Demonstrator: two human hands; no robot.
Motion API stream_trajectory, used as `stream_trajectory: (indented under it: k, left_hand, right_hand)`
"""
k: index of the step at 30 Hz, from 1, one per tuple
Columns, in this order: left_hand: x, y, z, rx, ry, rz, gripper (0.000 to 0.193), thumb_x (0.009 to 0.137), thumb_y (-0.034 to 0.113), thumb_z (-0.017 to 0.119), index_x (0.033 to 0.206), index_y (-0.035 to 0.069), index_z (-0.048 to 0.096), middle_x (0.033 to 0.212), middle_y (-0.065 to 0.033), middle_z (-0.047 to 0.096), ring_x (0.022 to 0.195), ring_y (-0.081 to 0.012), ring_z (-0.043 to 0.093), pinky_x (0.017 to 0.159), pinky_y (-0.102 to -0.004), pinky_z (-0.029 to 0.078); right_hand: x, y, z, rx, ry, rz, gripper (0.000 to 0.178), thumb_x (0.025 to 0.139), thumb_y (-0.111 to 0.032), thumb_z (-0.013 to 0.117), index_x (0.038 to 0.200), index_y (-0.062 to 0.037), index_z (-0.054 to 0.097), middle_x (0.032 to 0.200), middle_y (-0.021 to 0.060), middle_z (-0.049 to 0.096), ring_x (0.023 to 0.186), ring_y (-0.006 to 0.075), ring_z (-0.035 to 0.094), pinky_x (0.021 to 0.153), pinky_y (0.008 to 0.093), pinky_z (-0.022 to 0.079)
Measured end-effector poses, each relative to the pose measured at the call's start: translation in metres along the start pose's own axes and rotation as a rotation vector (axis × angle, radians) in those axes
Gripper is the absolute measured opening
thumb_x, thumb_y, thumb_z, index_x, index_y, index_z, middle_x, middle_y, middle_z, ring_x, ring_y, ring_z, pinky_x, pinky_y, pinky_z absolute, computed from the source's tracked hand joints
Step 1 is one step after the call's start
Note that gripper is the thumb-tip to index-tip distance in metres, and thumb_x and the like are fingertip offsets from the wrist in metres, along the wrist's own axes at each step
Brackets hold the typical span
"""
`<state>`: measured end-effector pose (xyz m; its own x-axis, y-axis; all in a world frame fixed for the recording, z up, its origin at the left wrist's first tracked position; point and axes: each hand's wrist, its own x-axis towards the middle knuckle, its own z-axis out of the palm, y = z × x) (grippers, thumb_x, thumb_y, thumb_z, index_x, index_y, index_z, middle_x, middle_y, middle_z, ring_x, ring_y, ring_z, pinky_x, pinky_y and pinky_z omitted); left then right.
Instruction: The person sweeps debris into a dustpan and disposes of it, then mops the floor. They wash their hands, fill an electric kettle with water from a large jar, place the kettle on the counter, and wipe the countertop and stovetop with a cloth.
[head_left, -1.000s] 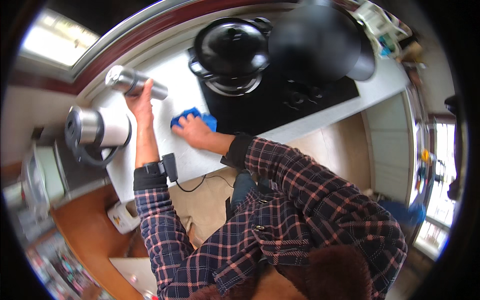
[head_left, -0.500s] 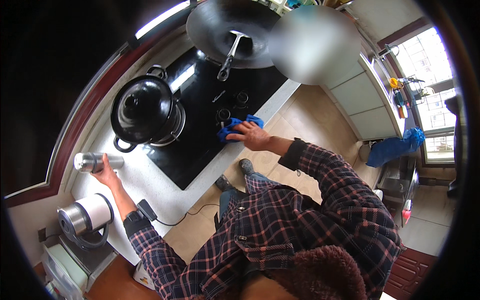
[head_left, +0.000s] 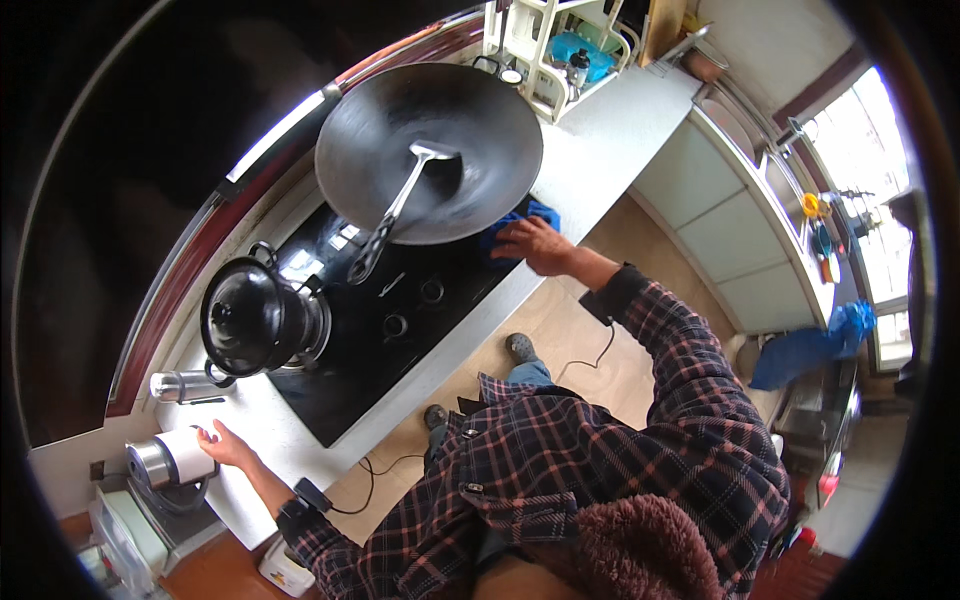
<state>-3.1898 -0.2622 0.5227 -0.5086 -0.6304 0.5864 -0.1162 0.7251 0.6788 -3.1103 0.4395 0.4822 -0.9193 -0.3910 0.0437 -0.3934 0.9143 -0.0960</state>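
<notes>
My right hand presses a crumpled blue cloth onto the right end of the black glass cooktop, beside the wok's rim. The hand covers part of the cloth. At the left, my left hand is empty with its fingers apart, over the counter close to a white and steel kettle. A steel vacuum flask lies on its side behind that hand, not touching it. A lidded black pot stands on the left burner. The large wok holds a spatula with a black handle.
A pale counter runs past the cooktop, with a white rack of kitchen things at the back. Cabinets and a sink line the right side, with a blue bag below. A cord hangs near the counter's front edge.
My left hand has let go of the flask and drawn back toward me. My right hand has slid the cloth along the cooktop to its right end, near the wok. The view has shifted.
</notes>
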Motion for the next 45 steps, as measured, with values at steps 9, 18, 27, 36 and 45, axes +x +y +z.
stream_trajectory:
  k: [9,18,27,36,45]
  left_hand:
    - [-0.185,0.219,-0.025,-0.386,-0.514,-0.182,0.022,0.089,0.014,0.058,0.107,0.002,0.063,0.093,-0.0045,0.063,0.078,-0.0103,0.057,0.065,-0.0214,0.047]
    - [-0.171,0.314,0.09,-0.287,-0.972,-0.268,0.038,0.093,0.035,0.049,0.108,0.003,0.062,0.093,-0.0025,0.064,0.075,-0.0095,0.054,0.066,-0.0248,0.042]
    - [-0.144,0.306,0.149,-0.352,-1.063,-0.429,0.029,0.092,0.035,0.054,0.085,0.007,0.061,0.073,0.0002,0.056,0.064,-0.0104,0.053,0.057,-0.0264,0.042]
    - [-0.083,0.32,0.105,-0.42,-1.01,-0.225,0.028,0.088,0.03,0.056,0.081,0.004,0.06,0.071,-0.0012,0.056,0.063,-0.0111,0.052,0.057,-0.0246,0.041]
    - [-0.078,0.441,0.122,-0.422,-1.257,-0.091,0.024,0.089,0.029,0.06,0.085,0.005,0.06,0.071,-0.0015,0.057,0.064,-0.0099,0.055,0.054,-0.0231,0.045]
  right_hand:
    - [-0.012,0.182,-0.008,0.508,0.028,0.142,0.023,0.078,-0.016,0.056,0.093,-0.0071,0.07,0.084,0.014,0.068,0.078,0.0297,0.065,0.075,0.0379,0.051]
    - [0.117,0.272,-0.111,0.653,0.583,0.465,0.033,0.084,-0.032,0.05,0.09,-0.0021,0.063,0.087,0.0242,0.063,0.079,0.0365,0.063,0.069,0.0435,0.048]
    - [0.213,0.271,-0.073,-0.132,0.775,0.131,0.012,0.067,-0.02,0.058,0.059,-0.011,0.057,0.066,0.0104,0.057,0.066,0.0294,0.058,0.054,0.0413,0.045]
    - [0.191,0.216,-0.086,0.893,0.766,0.715,0.036,0.084,-0.03,0.048,0.078,0.0023,0.063,0.086,0.0262,0.062,0.083,0.0417,0.06,0.077,0.0482,0.046]
    - [-0.005,0.25,-0.077,0.973,0.762,0.781,0.034,0.083,-0.029,0.048,0.075,0.0002,0.063,0.076,0.0202,0.064,0.076,0.038,0.06,0.072,0.0457,0.046]
